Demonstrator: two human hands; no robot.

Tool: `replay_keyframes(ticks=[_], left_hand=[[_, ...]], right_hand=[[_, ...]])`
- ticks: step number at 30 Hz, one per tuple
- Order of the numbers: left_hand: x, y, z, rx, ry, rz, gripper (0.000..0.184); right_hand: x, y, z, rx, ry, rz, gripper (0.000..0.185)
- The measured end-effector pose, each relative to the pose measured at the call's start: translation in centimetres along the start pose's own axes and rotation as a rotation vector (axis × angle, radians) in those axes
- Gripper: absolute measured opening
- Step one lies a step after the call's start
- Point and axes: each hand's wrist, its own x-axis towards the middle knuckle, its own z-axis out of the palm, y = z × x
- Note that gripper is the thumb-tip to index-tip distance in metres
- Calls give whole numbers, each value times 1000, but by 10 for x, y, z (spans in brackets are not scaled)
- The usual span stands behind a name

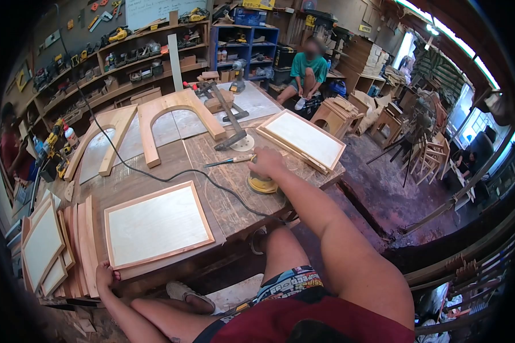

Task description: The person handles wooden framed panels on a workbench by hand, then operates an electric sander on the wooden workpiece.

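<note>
Scratched brown wooden worktop (197, 151) carries a white, wood-framed rectangular panel (159, 223), near corner pinched by the left hand (104, 275); the right hand (268, 162), fingers curled over a round yellow sander (261, 185), should keep it level.

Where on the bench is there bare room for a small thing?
Between the near panel and the cord, the bench is bare at the panel's right and far sides. It is crowded around the sander, chisel, clamp and left stack.

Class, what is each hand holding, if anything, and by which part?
The right hand holds the sander by its top; the left hand holds the framed panel at its near left corner.
</note>
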Motion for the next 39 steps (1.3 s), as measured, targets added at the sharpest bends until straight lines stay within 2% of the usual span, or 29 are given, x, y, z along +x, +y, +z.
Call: replay_keyframes(ticks=[5, 7, 11, 20, 22, 24, 26, 31, 35, 36, 39], left_hand=[[4, -2, -1, 28, 16, 31, 23], [13, -6, -4, 181, -25, 87, 23], [14, -3, 0, 264, -33, 137, 19], [-33, 46, 37, 200, 203, 48, 12], [-41, 58, 61, 58, 281, 403, 12], [-47, 78, 89, 26, 91, 601, 15], [-73, 108, 131, 66, 43, 734, 18], [-146, 162, 225, 272, -122, 874, 34], [-168, 182, 252, 408, -300, 873, 32], [-173, 191, 252, 479, -356, 781, 26], [-172, 192, 258, 485, -403, 826, 22]], right_hand=[[0, -1, -1, 0, 2, 2, 60], [0, -2, -2, -9, -19, 7, 60], [0, -1, -2, -4, -22, 9, 60], [5, 5, 4, -1, 5, -7, 60], [5, 4, 3, -11, -5, -23, 59], [6, 4, 2, -13, -9, -21, 59], [6, 4, 3, -18, -15, -23, 59], [6, 4, 4, -19, -18, -25, 59], [6, 4, 5, -23, 3, -28, 59], [5, 4, 4, -22, -3, -31, 58], [3, 4, 2, -24, -7, -43, 58]])
